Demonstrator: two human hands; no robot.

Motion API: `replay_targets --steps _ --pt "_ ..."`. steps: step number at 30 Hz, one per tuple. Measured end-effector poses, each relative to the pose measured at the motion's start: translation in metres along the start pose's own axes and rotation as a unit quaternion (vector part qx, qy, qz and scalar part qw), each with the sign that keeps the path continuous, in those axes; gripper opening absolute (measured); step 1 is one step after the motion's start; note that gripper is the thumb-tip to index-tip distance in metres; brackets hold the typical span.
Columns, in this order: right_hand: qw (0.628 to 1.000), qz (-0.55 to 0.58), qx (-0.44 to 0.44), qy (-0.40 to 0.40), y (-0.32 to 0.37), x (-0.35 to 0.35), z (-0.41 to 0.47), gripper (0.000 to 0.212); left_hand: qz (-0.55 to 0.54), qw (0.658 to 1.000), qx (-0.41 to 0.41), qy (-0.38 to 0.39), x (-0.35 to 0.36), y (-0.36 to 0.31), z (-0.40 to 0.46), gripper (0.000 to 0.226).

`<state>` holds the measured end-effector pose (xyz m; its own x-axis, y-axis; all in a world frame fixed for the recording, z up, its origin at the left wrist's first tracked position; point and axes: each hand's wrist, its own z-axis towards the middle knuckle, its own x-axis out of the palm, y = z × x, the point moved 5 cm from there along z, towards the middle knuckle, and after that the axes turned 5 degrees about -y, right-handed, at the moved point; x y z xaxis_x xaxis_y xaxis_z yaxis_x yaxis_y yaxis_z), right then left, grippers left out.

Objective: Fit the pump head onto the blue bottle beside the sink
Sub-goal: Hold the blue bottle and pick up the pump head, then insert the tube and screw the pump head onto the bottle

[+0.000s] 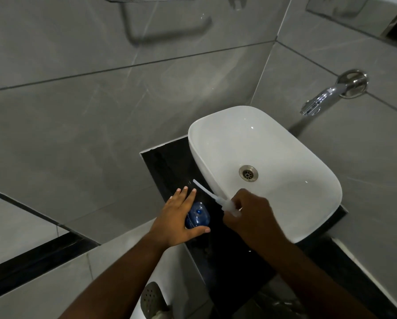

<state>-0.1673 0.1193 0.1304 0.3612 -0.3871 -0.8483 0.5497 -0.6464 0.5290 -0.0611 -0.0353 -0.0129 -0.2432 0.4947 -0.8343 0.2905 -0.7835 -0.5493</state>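
The blue bottle [198, 216] stands upright on the black counter [170, 162] just left of the white sink [262, 139], seen from above with its open neck showing. My left hand [178, 217] wraps its left side, fingers extended past it and thumb in front. My right hand [250, 215] holds the white pump head [228, 207] to the right of the bottle. Its thin dip tube [203, 188] points up and to the left, over the counter beyond the bottle. The pump's top is hidden in my fist.
A chrome tap [326, 95] juts from the tiled wall above the sink's far right. A white fixture with a perforated grey part [151, 298] sits below the counter's front edge. Grey tiled walls close in on the left and behind.
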Motion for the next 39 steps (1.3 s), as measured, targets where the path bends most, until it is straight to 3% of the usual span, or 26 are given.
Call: replay_targets --steps 4,7,11,16,26,35,39 --pt "0.999 -0.014 -0.041 0.032 0.009 -0.035 0.016 0.018 -0.007 1.000 0.005 0.002 0.003 0.001 0.000 0.116" --pt "0.988 -0.077 -0.093 0.096 0.022 -0.046 0.025 0.027 -0.008 1.000 0.014 -0.004 0.003 0.001 0.000 0.115" --pt "0.968 -0.145 -0.137 0.152 0.047 -0.044 0.030 0.039 0.012 0.999 0.029 -0.013 0.005 0.001 0.000 0.112" --pt "0.940 -0.187 -0.175 0.224 0.072 -0.024 0.029 0.032 0.041 0.998 0.041 -0.025 0.004 0.002 0.002 0.112" --pt "0.931 -0.197 -0.214 0.222 0.085 -0.027 0.035 0.038 0.059 0.996 0.054 -0.031 0.002 0.003 0.004 0.114" --pt "0.912 -0.208 -0.188 0.299 0.076 0.036 0.047 0.039 0.071 0.995 0.065 -0.021 0.001 -0.001 0.009 0.114" --pt "0.921 -0.180 -0.171 0.301 0.057 0.066 0.053 0.039 0.070 0.995 0.066 -0.020 -0.001 0.001 0.008 0.113"
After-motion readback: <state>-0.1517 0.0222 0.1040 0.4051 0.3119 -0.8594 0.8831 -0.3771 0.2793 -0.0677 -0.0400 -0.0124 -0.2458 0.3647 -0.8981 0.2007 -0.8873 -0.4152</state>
